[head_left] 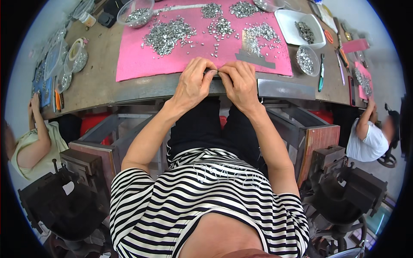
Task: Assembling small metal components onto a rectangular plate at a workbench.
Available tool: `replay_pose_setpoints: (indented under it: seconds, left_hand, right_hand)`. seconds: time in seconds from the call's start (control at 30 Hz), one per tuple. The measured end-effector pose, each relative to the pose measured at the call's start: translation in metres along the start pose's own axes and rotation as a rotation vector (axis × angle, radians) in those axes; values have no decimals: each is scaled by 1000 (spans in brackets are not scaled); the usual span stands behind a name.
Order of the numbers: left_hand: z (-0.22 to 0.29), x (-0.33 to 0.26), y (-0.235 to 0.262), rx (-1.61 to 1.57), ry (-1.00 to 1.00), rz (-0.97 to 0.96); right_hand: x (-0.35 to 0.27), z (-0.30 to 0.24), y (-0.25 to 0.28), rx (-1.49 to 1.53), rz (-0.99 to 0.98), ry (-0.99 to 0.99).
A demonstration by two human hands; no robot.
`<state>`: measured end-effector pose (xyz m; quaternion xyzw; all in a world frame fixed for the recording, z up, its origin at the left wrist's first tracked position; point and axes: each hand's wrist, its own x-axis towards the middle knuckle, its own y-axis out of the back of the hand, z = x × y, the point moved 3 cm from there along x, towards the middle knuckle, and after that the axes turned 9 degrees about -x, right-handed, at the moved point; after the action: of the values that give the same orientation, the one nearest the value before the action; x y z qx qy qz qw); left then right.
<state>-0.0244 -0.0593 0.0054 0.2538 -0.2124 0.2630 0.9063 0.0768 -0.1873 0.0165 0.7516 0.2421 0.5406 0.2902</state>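
My left hand (195,80) and my right hand (239,81) meet over the near edge of a pink mat (133,64). Thumbs and forefingers of both are pinched together, nearly touching. Whatever sits between the fingertips is tiny and dark, and I cannot make out its kind. Just beyond my hands, small silvery metal pieces lie in loose piles, the largest pile (167,35) to the left. A flat grey stepped metal plate (256,59) rests on the mat to the right, beside a row of brass-coloured strips (250,42).
A clear bowl of pieces (137,13) stands far left, a white tray (300,28) and a clear tub (306,60) at right. A toothbrush (321,73) and orange-handled tools (343,56) lie beyond. People work at both sides, near dark machines (73,202).
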Motion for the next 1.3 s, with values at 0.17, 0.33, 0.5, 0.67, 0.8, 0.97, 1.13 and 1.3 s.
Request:
replay_pose_setpoints:
  seconds: [0.17,0.33,0.5,0.67,0.8,0.97,1.13,1.3]
  left_hand:
    - [0,-1,-1,37,-51,18]
    - [7,-1,-3,193,-111,-13]
    - [12,1,-3,297,-139,-21]
    - [13,0,0,292,-192,5]
    - [10,-5,9,253,-249,-41]
    - [-16,13,57,237,-42,133]
    - [-92,61,112,453,-101,221]
    - [-121,77,123,598,-12,-39]
  right_hand:
    - [0,5,3,114,-12,-90]
    - [13,14,0,87,-20,-112]
    - [50,27,-30,102,-91,-51]
    - [80,28,-72,154,-190,130]
    - [84,23,-89,53,-298,193]
    - [81,15,-85,-10,-260,250]
    - [77,19,-68,20,-256,118]
    - [61,31,-24,298,-268,-145]
